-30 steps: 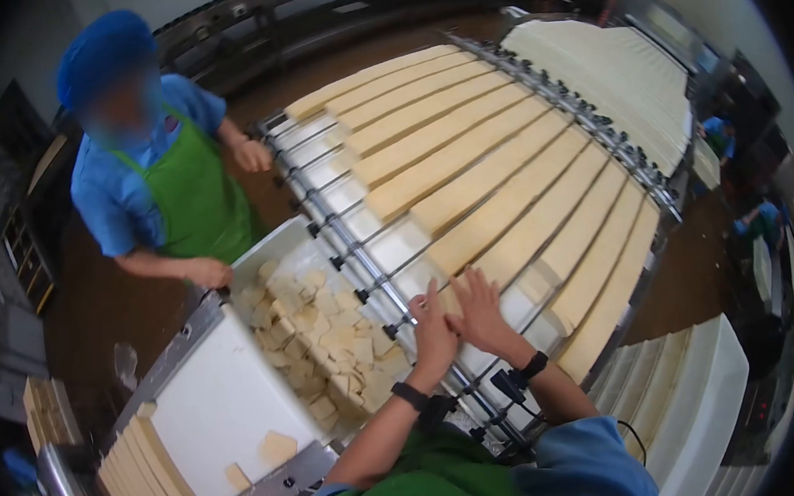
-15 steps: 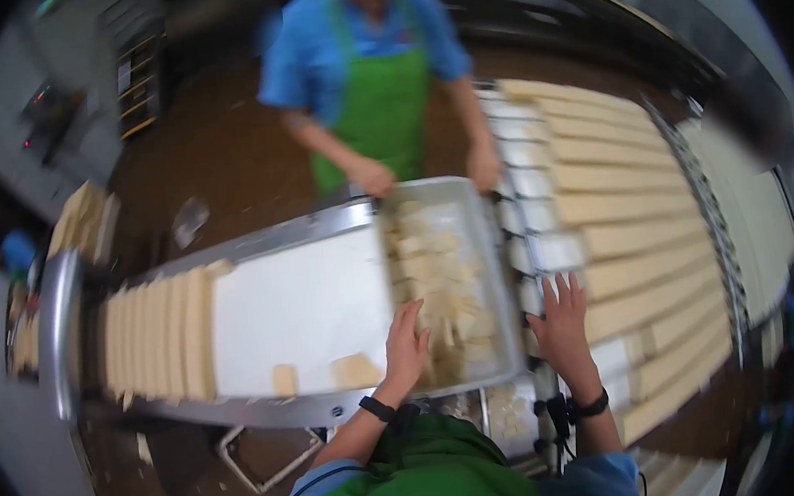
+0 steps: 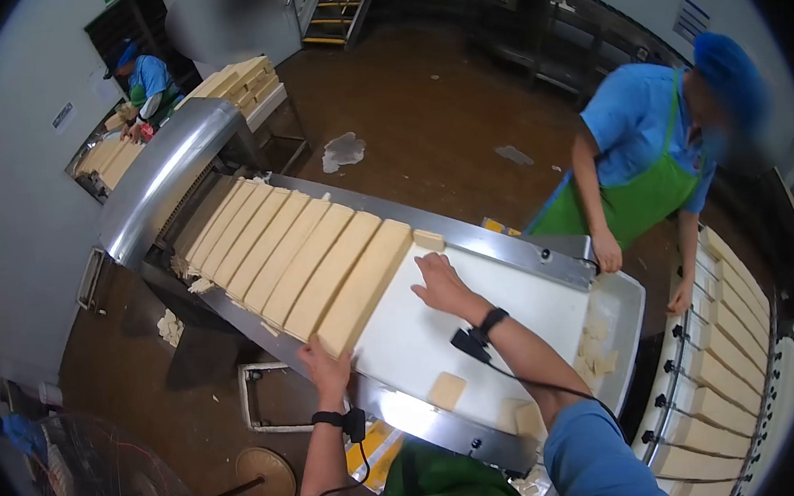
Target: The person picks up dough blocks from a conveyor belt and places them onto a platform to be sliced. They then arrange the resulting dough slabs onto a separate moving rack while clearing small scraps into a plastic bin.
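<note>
Rested left fingers [image 3: 312,347], slightly spread, against the dough slab [image 3: 367,288]; held right fingers [image 3: 433,266] loosely spread. Required light, even pressure to prevent denting.

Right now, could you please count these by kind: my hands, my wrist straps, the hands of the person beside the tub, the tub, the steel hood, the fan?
Your hands: 2 (left hand, right hand)
Your wrist straps: 2 (left strap, right strap)
That person's hands: 2
Tub: 1
Steel hood: 1
Fan: 1
Total: 9
</note>
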